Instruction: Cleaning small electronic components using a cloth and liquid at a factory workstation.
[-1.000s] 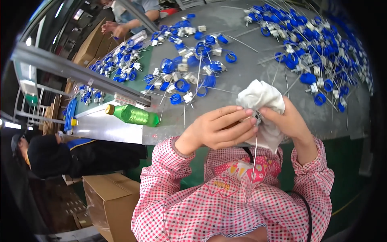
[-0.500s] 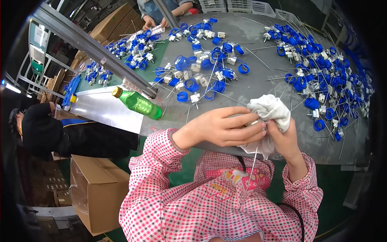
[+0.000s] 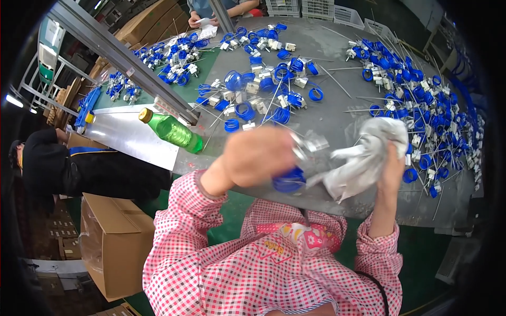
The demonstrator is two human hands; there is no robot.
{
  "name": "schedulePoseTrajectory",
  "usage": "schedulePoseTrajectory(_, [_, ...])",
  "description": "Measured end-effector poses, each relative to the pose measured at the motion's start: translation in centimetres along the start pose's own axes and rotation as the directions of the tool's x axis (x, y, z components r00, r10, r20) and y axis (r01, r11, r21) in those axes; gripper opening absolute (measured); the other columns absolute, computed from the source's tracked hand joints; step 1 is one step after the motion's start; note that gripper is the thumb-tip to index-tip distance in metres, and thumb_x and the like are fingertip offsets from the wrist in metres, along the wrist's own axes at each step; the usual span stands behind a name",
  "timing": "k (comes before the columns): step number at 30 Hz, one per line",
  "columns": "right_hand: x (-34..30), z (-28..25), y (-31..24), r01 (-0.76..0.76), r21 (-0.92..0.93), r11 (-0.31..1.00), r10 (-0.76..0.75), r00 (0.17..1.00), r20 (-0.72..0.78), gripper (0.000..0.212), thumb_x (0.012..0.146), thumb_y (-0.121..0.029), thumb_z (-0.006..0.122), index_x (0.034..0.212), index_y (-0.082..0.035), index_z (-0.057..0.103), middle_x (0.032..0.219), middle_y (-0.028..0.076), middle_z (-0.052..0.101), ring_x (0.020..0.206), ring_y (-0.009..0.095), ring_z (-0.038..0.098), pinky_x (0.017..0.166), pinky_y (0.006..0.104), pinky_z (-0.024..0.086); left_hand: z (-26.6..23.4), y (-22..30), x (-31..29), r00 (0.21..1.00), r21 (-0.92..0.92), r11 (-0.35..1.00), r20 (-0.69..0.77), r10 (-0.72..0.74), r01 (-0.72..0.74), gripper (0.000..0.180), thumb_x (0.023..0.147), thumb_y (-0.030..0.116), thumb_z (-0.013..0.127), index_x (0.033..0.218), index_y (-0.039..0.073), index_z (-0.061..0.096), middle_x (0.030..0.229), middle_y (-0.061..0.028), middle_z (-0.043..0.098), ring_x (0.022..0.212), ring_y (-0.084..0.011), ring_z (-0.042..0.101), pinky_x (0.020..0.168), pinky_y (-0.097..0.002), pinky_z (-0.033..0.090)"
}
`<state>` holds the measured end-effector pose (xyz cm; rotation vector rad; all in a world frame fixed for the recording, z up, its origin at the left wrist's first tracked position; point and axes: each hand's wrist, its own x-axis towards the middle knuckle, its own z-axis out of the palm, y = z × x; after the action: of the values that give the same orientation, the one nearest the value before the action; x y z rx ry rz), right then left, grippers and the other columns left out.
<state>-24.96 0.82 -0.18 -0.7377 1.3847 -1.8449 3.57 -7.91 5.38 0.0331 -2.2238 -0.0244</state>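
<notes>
My left hand [image 3: 258,155], smeared by motion, is closed on a part with a blue coil [image 3: 289,180]. The coil hangs below the fingers, and a blurred white and metallic end [image 3: 308,143] shows beside them. My right hand [image 3: 391,171] grips a crumpled white cloth [image 3: 369,155], whose loose end droops over the table toward the left. Ahead of my left hand lies a loose group of similar parts [image 3: 258,87], each a blue coil on a white block, with thin rods among them.
A larger heap of these parts [image 3: 416,105] covers the right side of the grey table [image 3: 321,45]. A green bottle [image 3: 171,130] lies left, near a metal post [image 3: 132,68]. Another person's hands [image 3: 203,22] hold something white at the far side. A cardboard box [image 3: 116,237] stands lower left.
My hands have moved apart: the left went left with the blue-coiled part, now out of the cloth. The right moved slightly right, keeping the cloth, which hangs more spread out.
</notes>
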Motion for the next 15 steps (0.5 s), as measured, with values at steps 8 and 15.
schedulePoseTrajectory(8, [-0.3,-3.8,-0.3,-0.042,0.493,0.869,0.103,0.99,-0.098,0.039,0.088,-0.024,0.031,0.122,-0.003,0.034,0.119,0.012,0.043,0.107,0.024,0.045,0.088,0.0371,0.039,2.8,-14.8,1.2,0.882,0.194,0.872,-0.251,-0.398,0.449,0.045,0.065,-0.009,0.053,0.106,0.007,0.051,0.105,-0.0125,0.05,0.096,-0.0294,0.049,0.079,-0.0355,0.042])
schedulePoseTrajectory(15, [-2.0,-4.7,0.3,0.046,0.6,0.799,-0.206,0.958,0.201,0.046,0.088,-0.03,0.027,0.127,-0.006,0.028,0.129,0.013,0.032,0.116,0.029,0.035,0.096,0.0431,0.028,6.0,-19.1,-3.6,0.748,0.556,0.68,0.149,-0.647,0.477,0.045,0.069,0.005,0.057,0.112,0.004,0.044,0.113,-0.017,0.045,0.101,-0.0351,0.044,0.087,-0.0394,0.035])
